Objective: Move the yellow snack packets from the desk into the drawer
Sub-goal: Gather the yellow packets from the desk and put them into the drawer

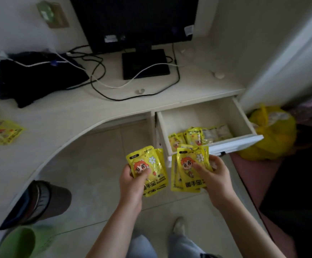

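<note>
Both hands hold yellow packets out in front of the body, above the tiled floor. Left hand (pixel 132 180) grips a small stack of yellow packets (pixel 148 170), fingers behind and thumb across the printed cartoon face; right hand (pixel 213 176) grips a second, thicker stack (pixel 189 170) the same way. Each stack stands roughly upright in its hand, long axis pointing away from the person, top edges toward the desk. Just beyond and slightly to the right of the right hand lies the open drawer (pixel 244 120), pulled out from under the white desk (pixel 88 112); the right-hand stack's top edge overlaps the drawer's front corner in view, so that hand looks the nearer one and a short forward reach should drop its load in. Inside the drawer, against its near wall, several yellow packets (pixel 185 136) already lie jumbled, with a few paler packets (pixel 217 132) beside them; the far part shows bare bottom. Well away to the left of the left hand, more yellow packets (pixel 1 129) remain on the desk.
</note>
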### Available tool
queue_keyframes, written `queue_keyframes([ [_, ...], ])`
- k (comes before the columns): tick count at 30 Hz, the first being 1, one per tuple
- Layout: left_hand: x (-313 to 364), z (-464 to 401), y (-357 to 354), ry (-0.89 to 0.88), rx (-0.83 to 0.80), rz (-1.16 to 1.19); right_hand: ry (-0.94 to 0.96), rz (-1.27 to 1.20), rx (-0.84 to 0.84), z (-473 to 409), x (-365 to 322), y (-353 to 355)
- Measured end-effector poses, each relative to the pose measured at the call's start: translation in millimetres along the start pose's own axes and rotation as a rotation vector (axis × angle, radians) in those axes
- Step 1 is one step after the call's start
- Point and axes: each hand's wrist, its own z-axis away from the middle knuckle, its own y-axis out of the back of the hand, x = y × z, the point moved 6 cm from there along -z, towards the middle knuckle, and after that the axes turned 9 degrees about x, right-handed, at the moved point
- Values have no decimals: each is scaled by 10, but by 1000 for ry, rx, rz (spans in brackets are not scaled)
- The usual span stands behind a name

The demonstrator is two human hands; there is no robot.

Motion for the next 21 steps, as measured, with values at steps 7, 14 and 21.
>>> queue_keyframes([
  [7, -130, 313, -1064, -27, -93, -77, -16, -34, 131, -428, -65, 1062],
  [14, -193, 223, -1695, -6, -141, -133, -35, -58, 230, -825, -95, 1422],
  [21, -54, -179, -2184, 3, -160, -222, -13, -12, 257, -1332, -324, 1395],
])
